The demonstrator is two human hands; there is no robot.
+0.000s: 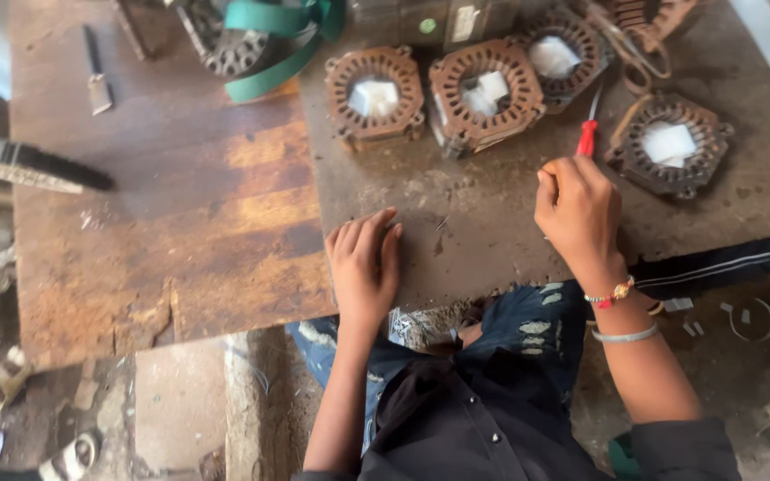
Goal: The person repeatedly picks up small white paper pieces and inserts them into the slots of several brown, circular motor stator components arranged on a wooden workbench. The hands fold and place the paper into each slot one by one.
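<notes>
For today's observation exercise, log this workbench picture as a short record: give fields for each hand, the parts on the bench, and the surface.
left hand: flat, palm down on the grey metal sheet
right hand: closed around a red-handled screwdriver
parts: four rusty stator cores, white paper inside each
other items: green strap, chisel
surface: worn wooden bench

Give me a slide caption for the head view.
Right hand grips a red-handled screwdriver beside rusty motor stators; left hand rests flat on the workbench.
</notes>
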